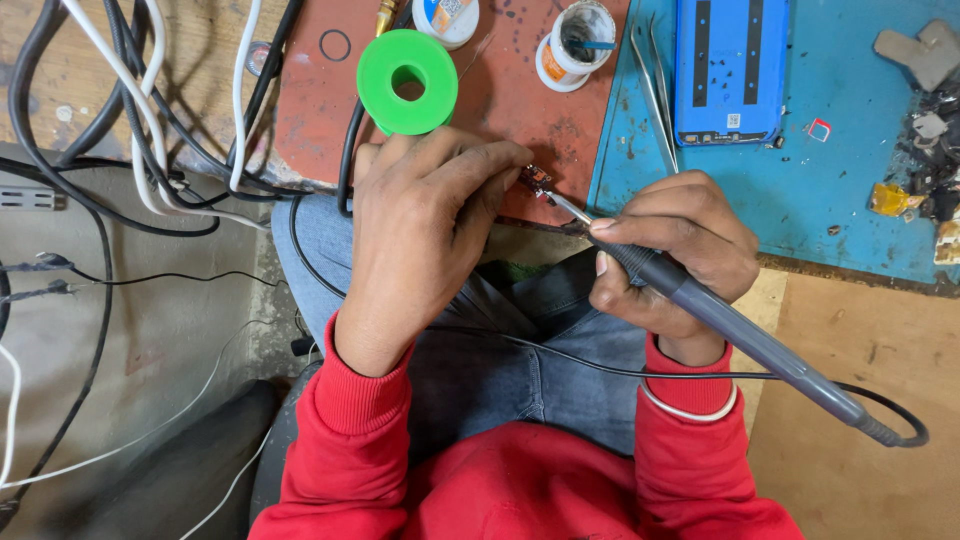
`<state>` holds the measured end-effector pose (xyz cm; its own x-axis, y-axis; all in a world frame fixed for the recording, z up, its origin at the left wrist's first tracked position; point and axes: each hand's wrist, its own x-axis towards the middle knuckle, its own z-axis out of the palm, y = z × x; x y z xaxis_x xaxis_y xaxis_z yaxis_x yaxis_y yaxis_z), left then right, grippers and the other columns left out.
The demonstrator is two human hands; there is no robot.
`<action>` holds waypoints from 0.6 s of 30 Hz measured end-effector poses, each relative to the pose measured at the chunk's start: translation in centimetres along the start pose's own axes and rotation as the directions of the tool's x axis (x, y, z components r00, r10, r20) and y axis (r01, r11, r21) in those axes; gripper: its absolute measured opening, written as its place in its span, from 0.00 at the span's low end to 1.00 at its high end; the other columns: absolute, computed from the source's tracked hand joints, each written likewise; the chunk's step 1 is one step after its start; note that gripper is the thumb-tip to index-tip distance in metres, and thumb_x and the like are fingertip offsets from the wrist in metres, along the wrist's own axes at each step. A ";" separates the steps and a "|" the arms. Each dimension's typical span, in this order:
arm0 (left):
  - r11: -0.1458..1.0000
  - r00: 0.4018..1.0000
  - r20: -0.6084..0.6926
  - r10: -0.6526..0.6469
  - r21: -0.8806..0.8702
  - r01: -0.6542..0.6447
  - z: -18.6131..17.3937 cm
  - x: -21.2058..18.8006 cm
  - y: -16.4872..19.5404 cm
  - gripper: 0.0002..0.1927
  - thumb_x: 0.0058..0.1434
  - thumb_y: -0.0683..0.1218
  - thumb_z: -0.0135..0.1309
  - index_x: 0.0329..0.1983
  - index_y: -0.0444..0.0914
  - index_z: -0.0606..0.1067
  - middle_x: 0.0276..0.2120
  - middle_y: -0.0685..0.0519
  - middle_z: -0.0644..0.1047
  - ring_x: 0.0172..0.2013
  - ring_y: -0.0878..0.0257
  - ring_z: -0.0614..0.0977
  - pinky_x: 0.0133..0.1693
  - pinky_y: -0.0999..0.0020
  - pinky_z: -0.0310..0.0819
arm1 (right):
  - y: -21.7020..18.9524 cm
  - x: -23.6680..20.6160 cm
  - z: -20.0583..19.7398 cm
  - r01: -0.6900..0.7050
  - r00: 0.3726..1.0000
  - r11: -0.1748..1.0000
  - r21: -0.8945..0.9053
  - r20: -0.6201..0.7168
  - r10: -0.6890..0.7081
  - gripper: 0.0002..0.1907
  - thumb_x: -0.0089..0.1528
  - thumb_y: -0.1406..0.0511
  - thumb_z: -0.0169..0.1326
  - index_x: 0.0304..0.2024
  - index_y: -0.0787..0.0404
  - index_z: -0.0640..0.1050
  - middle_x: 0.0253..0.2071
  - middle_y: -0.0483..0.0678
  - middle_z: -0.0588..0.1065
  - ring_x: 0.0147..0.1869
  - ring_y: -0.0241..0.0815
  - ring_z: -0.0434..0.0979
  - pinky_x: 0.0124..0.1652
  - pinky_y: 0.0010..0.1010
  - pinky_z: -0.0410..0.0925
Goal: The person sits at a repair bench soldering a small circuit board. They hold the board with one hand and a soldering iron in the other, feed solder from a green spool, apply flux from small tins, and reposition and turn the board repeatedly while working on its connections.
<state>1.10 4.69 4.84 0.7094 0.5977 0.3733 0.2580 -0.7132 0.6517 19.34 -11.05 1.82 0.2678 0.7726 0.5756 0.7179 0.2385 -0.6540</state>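
A worn wooden workbench point(860, 420) fills the view, and two mats are laid on it. A blue mat point(850, 190) is seen at two o'clock and a reddish-brown mat point(310, 110) at eleven o'clock. Red sleeves point(360, 430) and blue jeans point(520, 360) occupy the six o'clock area. At ten o'clock, a tangle of black and white cables point(150, 130) is draped over the bench edge.

On the blue mat, at one o'clock, a blue phone battery point(730, 70) is laid flat, with metal tweezers point(655, 90) just beside it on its nine o'clock side. Small scraps and parts point(930, 170) are scattered at three o'clock.

On the reddish mat, at twelve o'clock, a green solder spool point(407, 80) is seen, and a small white pot point(575, 45) stands near it toward one o'clock.

Near the centre, the left hand point(420, 230) is closed, and a tiny circuit board point(535, 180) is pinched at its fingertips, at the front edge of the reddish mat. The right hand point(670, 260) is wrapped shut around the grey soldering iron point(720, 320), held like a pen. The iron's metal tip is pointed toward ten o'clock and is seen touching the small board. The iron's black cord point(560, 360) is run across the lap toward nine o'clock.
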 end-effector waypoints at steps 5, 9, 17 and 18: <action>1.000 1.000 0.006 -0.003 0.003 0.003 0.0 0.0 0.0 0.08 0.70 0.43 0.59 0.50 0.45 0.82 0.40 0.59 0.79 0.42 0.57 0.76 0.45 0.59 0.60 | 0.0 0.1 0.1 0.006 1.000 1.000 -0.011 -0.001 -0.006 0.13 0.61 0.61 0.69 0.42 0.60 0.82 0.38 0.45 0.75 0.39 0.42 0.77 0.39 0.30 0.69; 1.000 1.000 0.008 -0.003 0.000 0.003 -0.1 0.0 0.0 0.08 0.70 0.43 0.59 0.50 0.45 0.82 0.40 0.60 0.79 0.42 0.58 0.76 0.45 0.59 0.60 | 0.1 0.1 0.1 0.019 1.000 1.000 -0.004 -0.001 -0.019 0.14 0.60 0.60 0.70 0.42 0.61 0.82 0.38 0.46 0.75 0.39 0.42 0.77 0.40 0.30 0.69; 1.000 1.000 0.002 -0.001 0.004 0.001 0.1 -0.1 -0.1 0.08 0.71 0.43 0.59 0.51 0.45 0.81 0.41 0.60 0.79 0.43 0.58 0.76 0.46 0.60 0.60 | 0.2 -0.1 -0.2 0.008 1.000 1.000 -0.003 0.001 -0.008 0.14 0.61 0.59 0.69 0.42 0.60 0.82 0.38 0.46 0.74 0.39 0.42 0.76 0.39 0.29 0.69; 1.000 1.000 0.002 0.000 0.004 0.000 0.1 -0.1 0.0 0.07 0.71 0.43 0.59 0.51 0.45 0.81 0.41 0.60 0.79 0.43 0.58 0.76 0.46 0.60 0.60 | 0.2 -0.1 -0.2 0.006 1.000 1.000 -0.001 -0.001 -0.006 0.14 0.61 0.59 0.69 0.42 0.60 0.82 0.38 0.46 0.74 0.39 0.42 0.76 0.39 0.29 0.69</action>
<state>1.11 4.66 4.72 0.7106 0.5970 0.3724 0.2607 -0.7150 0.6487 19.54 -11.20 1.69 0.2640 0.7704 0.5804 0.7203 0.2427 -0.6498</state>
